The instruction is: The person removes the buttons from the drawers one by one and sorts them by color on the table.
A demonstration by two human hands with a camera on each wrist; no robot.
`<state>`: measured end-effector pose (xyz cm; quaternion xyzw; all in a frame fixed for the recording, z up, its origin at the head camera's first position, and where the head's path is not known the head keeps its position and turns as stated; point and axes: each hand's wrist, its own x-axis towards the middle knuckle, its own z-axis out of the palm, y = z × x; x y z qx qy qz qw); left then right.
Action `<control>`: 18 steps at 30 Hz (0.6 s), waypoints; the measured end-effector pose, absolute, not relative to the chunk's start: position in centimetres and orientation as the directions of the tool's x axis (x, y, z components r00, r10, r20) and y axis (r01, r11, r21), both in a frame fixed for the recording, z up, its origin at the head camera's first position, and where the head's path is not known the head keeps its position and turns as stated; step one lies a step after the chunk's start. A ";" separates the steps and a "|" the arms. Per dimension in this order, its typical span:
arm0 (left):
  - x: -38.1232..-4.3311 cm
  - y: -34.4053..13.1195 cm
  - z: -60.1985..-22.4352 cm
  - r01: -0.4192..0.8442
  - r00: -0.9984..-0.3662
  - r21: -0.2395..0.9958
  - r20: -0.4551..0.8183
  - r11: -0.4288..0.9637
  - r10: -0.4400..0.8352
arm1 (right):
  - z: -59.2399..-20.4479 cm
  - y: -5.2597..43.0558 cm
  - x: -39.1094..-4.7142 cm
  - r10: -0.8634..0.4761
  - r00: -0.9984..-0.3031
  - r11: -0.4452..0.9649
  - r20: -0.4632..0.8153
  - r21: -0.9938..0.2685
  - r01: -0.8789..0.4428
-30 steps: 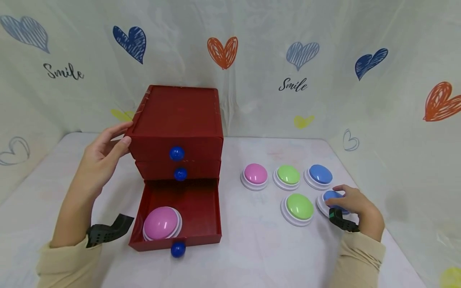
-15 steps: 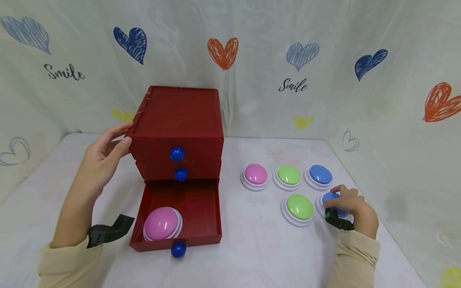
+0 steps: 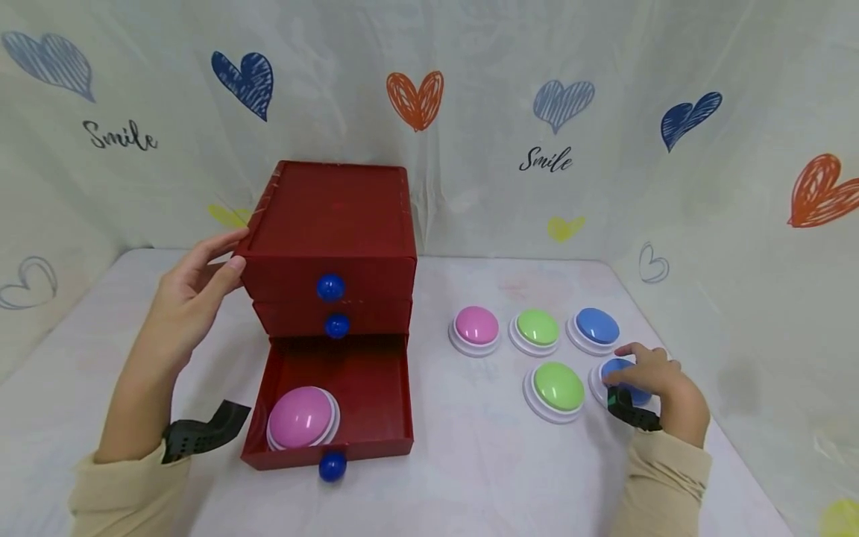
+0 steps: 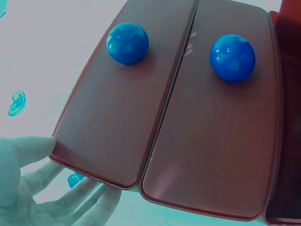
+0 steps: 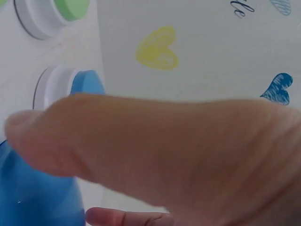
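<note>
A red drawer cabinet (image 3: 335, 212) stands left of centre with its bottom drawer (image 3: 372, 388) pulled out. A pink push button (image 3: 300, 416) on a white base lies in that drawer. My left hand (image 3: 191, 291) rests at the cabinet's upper left front corner, thumb at the front edge and fingers spread along the side. In the left wrist view, two drawer fronts with blue ball knobs (image 4: 233, 58) face up. At the far right my right hand (image 3: 661, 377) grips a blue push button (image 5: 40, 197) from above, thumb and fingers around its dome, partly hiding it.
More push buttons sit on the white table: a pink one (image 3: 476, 326), a far green one (image 3: 537, 327), a near green one (image 3: 558, 386) and another blue one (image 3: 597, 326). A white curtain (image 3: 483, 45) printed with hearts hangs behind.
My right hand and the blue push button under it have shifted slightly left over the second, and the hand has since eased a touch back right. The left hand stays put.
</note>
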<state>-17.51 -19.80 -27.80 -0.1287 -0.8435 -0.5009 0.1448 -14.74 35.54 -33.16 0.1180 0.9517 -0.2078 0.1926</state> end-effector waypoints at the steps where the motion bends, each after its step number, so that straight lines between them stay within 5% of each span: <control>1: -17.5 -19.8 -27.9 0.362 -0.925 0.808 0.372 0.465 0.073 | -33.0 35.5 -14.7 0.146 -0.900 0.887 -0.411 -0.350 0.303; 8: -17.4 -19.7 -27.8 0.369 -0.923 0.810 0.379 0.456 0.073 | -31.3 34.3 -14.5 0.128 -0.916 0.871 -0.380 -0.398 0.287; 18: -17.3 -19.7 -27.8 0.398 -0.912 0.809 0.402 0.432 0.087 | -29.3 29.8 -14.1 -0.055 -0.971 0.889 -0.233 -0.454 0.058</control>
